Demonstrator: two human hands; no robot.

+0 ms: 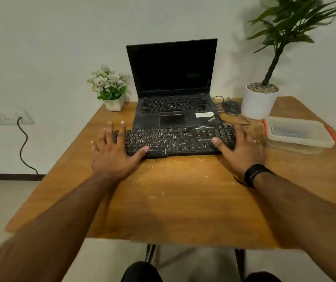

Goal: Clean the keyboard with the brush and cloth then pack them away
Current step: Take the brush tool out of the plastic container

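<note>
Two spread hands (114, 153) (242, 147) flank keyboard (173, 141) ends.

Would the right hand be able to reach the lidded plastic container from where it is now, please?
Probably yes. The right hand lies spread on the keyboard's right end, and the plastic container sits just to its right on the table with nothing between them.

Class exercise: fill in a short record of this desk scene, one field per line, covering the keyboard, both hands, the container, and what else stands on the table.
keyboard: black, dusty, lies before the open laptop
left hand: fingers spread, over the keyboard's left end
right hand: fingers spread, over its right end
container: clear, lidded, right of keyboard; contents unclear
brush and cloth: not seen out
also on table: mouse, flower pot, potted plant
</note>
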